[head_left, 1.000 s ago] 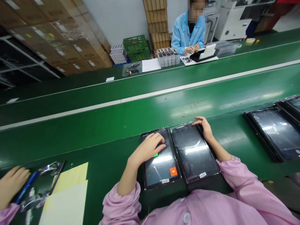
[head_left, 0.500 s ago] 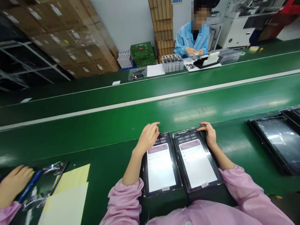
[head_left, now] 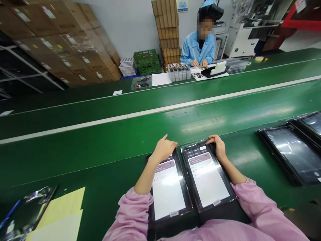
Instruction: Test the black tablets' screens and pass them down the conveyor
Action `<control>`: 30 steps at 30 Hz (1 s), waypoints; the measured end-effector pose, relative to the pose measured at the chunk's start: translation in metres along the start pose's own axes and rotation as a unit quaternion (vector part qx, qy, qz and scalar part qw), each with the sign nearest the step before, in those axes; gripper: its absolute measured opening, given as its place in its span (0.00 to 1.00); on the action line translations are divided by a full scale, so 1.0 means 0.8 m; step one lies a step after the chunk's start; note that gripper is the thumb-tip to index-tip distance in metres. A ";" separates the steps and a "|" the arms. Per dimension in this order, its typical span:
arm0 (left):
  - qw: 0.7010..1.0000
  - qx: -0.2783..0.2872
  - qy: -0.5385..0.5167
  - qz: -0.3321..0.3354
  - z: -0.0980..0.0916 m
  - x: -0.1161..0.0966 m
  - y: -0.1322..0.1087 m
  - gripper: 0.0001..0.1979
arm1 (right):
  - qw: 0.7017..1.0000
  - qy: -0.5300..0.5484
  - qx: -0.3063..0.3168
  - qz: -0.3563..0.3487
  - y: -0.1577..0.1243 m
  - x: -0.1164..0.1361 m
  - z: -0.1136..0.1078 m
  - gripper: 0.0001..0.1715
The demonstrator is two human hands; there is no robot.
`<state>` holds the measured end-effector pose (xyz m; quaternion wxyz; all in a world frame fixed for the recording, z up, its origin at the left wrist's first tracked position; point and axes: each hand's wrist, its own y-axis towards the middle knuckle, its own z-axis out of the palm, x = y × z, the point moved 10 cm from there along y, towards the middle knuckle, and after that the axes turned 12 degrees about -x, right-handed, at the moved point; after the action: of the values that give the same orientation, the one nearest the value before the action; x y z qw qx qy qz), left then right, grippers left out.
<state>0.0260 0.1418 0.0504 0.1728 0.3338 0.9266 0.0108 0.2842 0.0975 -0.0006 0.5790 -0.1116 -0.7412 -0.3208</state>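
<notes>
Two tablets with lit screens lie side by side in front of me, a left tablet (head_left: 168, 190) and a right tablet (head_left: 210, 180). Both show a mostly white page under a row of dark buttons. My left hand (head_left: 164, 149) rests over the top of the left tablet, hiding part of its buttons. One of its fingers points up and away while others reach the top right corner. On the right tablet, the fingertips of my right hand (head_left: 217, 147) touch the upper right area. Its fingers are stretched out, and one button beside them is lit white.
Dark tablets (head_left: 291, 150) lie stacked at the right. Yellow sheets (head_left: 62, 211), a blue pen (head_left: 11, 214) and a film-wrapped panel are at the left. Beyond the green belt (head_left: 140, 129), a person in blue (head_left: 198, 50) works near trays (head_left: 179, 72) and crates (head_left: 147, 62).
A button on the right tablet has turned white. My left hand has shifted, with a finger now raised. The view has turned slightly right, and another person's hand at far left has left it.
</notes>
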 end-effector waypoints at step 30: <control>0.998 0.017 0.039 -0.039 0.011 -0.001 0.000 0.31 | 0.997 0.039 0.013 0.064 0.006 -0.026 0.002 0.34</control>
<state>0.0292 0.1408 0.0425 0.1313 0.2999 0.9449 0.0008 0.2917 0.1066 -0.0185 0.6279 -0.1391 -0.7137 -0.2775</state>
